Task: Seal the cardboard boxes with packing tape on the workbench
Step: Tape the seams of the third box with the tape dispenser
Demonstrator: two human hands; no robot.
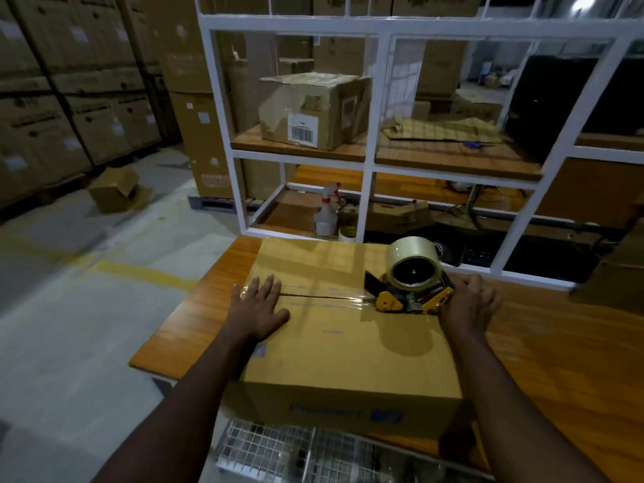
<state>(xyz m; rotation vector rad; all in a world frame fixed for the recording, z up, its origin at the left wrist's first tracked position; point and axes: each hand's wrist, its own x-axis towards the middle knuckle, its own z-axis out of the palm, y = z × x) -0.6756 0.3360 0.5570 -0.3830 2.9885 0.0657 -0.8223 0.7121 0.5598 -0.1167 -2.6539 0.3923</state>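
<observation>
A closed cardboard box (341, 346) lies on the wooden workbench (557, 360). Clear tape (324, 297) covers its centre seam from the left edge to the dispenser. My left hand (259, 308) presses flat on the box top over the seam's left end, fingers spread. A tape dispenser (411, 277) with a yellow frame and a pale tape roll rests on the seam near the box's right edge. My right hand (468, 305) grips the dispenser's handle from the right; the handle itself is hidden under the hand.
A white metal shelf frame (369, 158) stands behind the bench, holding a worn taped box (313, 109), a spray bottle (327, 210) and folded cardboard. Stacked cartons fill the left wall. A small open box (116, 191) lies on the floor. A wire mesh basket (278, 447) sits below the bench's front edge.
</observation>
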